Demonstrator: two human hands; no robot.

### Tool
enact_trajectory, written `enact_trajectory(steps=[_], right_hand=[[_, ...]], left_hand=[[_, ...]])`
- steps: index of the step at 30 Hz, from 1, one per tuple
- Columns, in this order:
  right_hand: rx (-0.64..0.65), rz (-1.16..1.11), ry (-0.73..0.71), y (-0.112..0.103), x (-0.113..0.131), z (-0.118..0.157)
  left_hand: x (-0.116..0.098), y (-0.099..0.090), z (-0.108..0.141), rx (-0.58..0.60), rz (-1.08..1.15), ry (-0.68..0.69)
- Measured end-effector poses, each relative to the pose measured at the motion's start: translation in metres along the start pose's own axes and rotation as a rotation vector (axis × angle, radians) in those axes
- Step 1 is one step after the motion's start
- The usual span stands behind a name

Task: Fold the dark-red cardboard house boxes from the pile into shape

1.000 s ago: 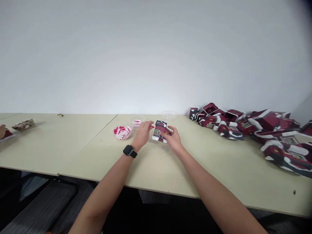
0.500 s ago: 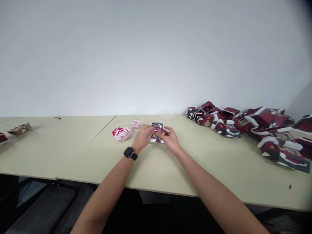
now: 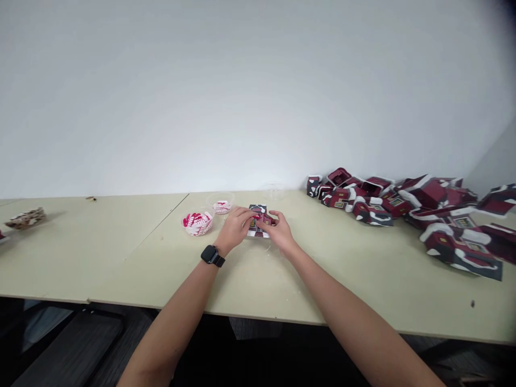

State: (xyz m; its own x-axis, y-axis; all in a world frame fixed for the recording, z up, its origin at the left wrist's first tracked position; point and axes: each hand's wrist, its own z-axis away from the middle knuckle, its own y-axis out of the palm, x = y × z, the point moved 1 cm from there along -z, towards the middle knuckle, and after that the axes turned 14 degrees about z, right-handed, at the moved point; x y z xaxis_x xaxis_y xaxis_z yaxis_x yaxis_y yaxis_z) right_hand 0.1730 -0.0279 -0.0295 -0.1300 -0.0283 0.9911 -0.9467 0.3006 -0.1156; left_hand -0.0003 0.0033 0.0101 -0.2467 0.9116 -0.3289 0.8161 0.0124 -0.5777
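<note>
A small dark-red cardboard house model (image 3: pixel 258 221) with white snow edging and lit yellow windows lies on the pale table (image 3: pixel 133 252), flattened or only partly folded. My left hand (image 3: pixel 236 224) and my right hand (image 3: pixel 280 231) press in on it from either side, fingertips on its red panels. A black smartwatch (image 3: pixel 212 256) sits on my left wrist. Just left of my left hand stand a clear cup (image 3: pixel 197 223) and a smaller one (image 3: pixel 221 207), both holding red-and-white patterned paper pieces.
A large heap of similar red house models (image 3: pixel 395 204) spreads along the back right of the table. Behind my hands stands a clear plastic dome (image 3: pixel 274 191). A tray of mixed scraps (image 3: pixel 24 218) lies at far left. The table's front edge runs below my forearms.
Both hands have closed in on the house model, which now lies lower and flatter than a second ago. The view has drifted slightly, so the table sits a little higher on the right.
</note>
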Motion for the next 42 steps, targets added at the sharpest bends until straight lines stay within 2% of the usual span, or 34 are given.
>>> enact_trajectory(steps=[11,23,28,32,35,37,39,42], right_hand=[[0.011,0.011,-0.033,0.002,-0.003,0.000],[0.045,0.027,-0.038,0.000,0.001,0.002],[0.041,0.006,-0.026,-0.001,0.003,0.002],[0.041,-0.016,-0.038,-0.002,0.006,0.003],[0.054,-0.047,-0.045,-0.003,0.009,0.004],[0.064,-0.061,-0.058,-0.003,0.011,0.004],[0.072,-0.074,-0.076,-0.004,0.012,0.005],[0.088,-0.091,-0.096,-0.004,0.014,0.006]], left_hand=[[-0.002,0.005,0.000,0.042,0.021,-0.032],[0.004,0.001,0.000,0.023,0.060,-0.018],[0.000,0.001,0.000,-0.003,0.085,-0.054],[-0.003,0.004,-0.001,-0.136,0.159,-0.163],[0.001,0.006,0.000,-0.281,0.265,-0.322],[0.007,0.008,0.001,-0.324,0.403,-0.458],[0.011,0.011,0.002,-0.278,0.606,-0.570],[0.009,0.014,0.001,-0.138,0.881,-0.643]])
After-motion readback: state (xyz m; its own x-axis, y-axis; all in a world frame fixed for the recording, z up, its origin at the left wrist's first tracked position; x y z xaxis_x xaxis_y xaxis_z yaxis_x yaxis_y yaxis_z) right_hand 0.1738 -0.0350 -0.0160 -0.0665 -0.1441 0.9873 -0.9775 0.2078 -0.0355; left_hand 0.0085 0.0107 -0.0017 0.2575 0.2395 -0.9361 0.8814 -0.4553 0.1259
